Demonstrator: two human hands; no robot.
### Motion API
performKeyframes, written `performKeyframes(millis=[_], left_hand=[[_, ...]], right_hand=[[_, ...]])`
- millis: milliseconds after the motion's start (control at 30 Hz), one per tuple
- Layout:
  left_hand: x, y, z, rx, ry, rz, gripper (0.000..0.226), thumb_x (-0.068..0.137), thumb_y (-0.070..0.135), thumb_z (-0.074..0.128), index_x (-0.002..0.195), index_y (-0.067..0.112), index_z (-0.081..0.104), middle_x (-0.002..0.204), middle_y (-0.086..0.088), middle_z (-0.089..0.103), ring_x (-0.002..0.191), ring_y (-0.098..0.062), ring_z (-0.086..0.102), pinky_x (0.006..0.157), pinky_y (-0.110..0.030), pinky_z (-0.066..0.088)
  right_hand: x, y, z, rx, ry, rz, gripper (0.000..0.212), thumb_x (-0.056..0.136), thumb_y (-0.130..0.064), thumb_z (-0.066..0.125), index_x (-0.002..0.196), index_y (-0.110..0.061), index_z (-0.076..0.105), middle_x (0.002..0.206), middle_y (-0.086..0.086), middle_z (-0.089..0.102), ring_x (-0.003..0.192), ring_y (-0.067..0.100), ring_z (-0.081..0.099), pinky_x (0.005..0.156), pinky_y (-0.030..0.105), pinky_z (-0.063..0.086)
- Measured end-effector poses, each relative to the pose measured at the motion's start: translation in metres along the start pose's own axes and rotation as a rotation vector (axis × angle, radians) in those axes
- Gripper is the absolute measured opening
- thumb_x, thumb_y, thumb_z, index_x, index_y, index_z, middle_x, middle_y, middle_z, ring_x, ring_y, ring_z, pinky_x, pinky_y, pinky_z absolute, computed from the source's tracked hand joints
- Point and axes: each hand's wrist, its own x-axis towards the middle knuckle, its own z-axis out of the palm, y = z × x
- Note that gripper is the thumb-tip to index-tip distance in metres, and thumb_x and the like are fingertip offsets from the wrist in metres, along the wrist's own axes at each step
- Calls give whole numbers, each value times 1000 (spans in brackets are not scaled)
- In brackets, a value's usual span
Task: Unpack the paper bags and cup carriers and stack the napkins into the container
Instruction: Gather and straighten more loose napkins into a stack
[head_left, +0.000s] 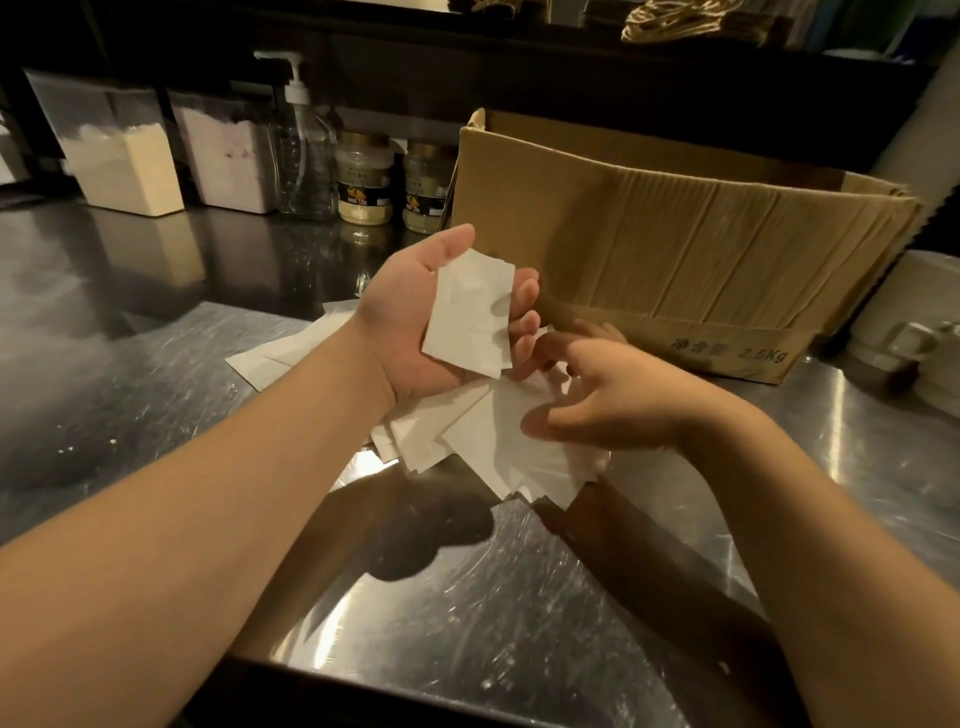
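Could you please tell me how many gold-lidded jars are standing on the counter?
2: one gold-lidded jar beside the pump bottle, the other next to the cardboard box, which may hide more.

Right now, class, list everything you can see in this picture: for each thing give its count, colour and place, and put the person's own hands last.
Napkin in hand: one, white, across the left palm.
Loose napkins: a scattered pile, count unclear, white, on the counter under both hands.
Cardboard box: one, brown, open, behind the hands.
Counter: one, steel, scratched.
Powder tubs: two, clear, far left at the back.
Pump bottle: one, clear, beside the tubs.
Jars: two, dark labels, beside the box.
Left hand: palm up, holding the napkin.
Right hand: fingers curled over the pile.
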Motion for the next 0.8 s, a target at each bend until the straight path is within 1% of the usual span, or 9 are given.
performKeyframes(millis=[67, 100, 200, 267, 367, 533, 633, 733, 800], left_hand=[[1, 1, -1, -15, 4, 17, 65, 100, 56, 42, 145, 10, 53, 103, -10, 66, 85, -25, 64, 82, -37, 51], [1, 1, -1, -21, 8, 24, 66, 99, 56, 43, 146, 11, 51, 104, -10, 66, 85, -25, 64, 82, -37, 51], [2, 1, -3, -20, 24, 35, 62, 99, 56, 44, 140, 11, 55, 104, -9, 66, 84, -24, 63, 81, -35, 51], [2, 1, -3, -16, 37, 37, 59, 98, 56, 45, 134, 11, 57, 102, -9, 66, 83, -23, 63, 80, -35, 49], [3, 1, -3, -1, 67, 50, 57, 97, 55, 46, 130, 11, 60, 101, -8, 66, 82, -23, 62, 79, -34, 48], [3, 0, -2, -4, 74, 56, 56, 96, 54, 48, 131, 10, 58, 101, -7, 65, 80, -22, 60, 77, -33, 48], [3, 1, -3, -11, 80, 57, 59, 95, 54, 49, 134, 11, 58, 101, -7, 65, 80, -23, 61, 78, -33, 49], [4, 1, -3, -11, 91, 54, 60, 95, 54, 50, 135, 11, 58, 101, -8, 66, 80, -23, 61, 80, -33, 49], [3, 0, -3, -5, 93, 49, 60, 94, 53, 50, 136, 11, 58, 101, -8, 66, 81, -23, 61, 80, -33, 49]], right_hand=[[-1, -2, 2, -23, -19, 1, 47, 81, -51, 78, 118, -47, 49, 127, -11, 46, 125, 14, 39, 109, 41, 39], [-1, -4, 3, -13, -3, 12, 54, 80, -54, 79, 123, -44, 48, 128, -10, 46, 123, 15, 41, 108, 39, 42], [1, -4, 5, 58, -6, 83, 71, 74, -50, 86, 134, -34, 50, 119, -9, 55, 106, 11, 57, 90, 30, 55], [1, -6, 5, 105, -16, 119, 73, 73, -44, 88, 132, -32, 49, 109, -11, 62, 95, 9, 63, 77, 25, 57], [2, -8, 5, 148, 21, 145, 62, 74, -40, 88, 124, -28, 52, 104, -9, 65, 91, 11, 66, 73, 27, 60], [5, -5, 6, 255, 59, 154, 33, 82, -29, 83, 110, -23, 67, 101, -2, 74, 91, 19, 72, 85, 41, 62], [4, 0, 3, 276, 78, 152, 15, 87, -24, 79, 101, -24, 73, 96, -3, 76, 91, 19, 71, 85, 38, 61], [1, 6, -4, 164, 131, 134, 9, 93, -22, 71, 101, -28, 72, 97, -5, 74, 94, 18, 68, 84, 34, 58], [3, 8, -7, 30, 161, 156, 19, 97, -18, 61, 109, -31, 69, 108, -3, 69, 101, 20, 64, 85, 33, 56]])
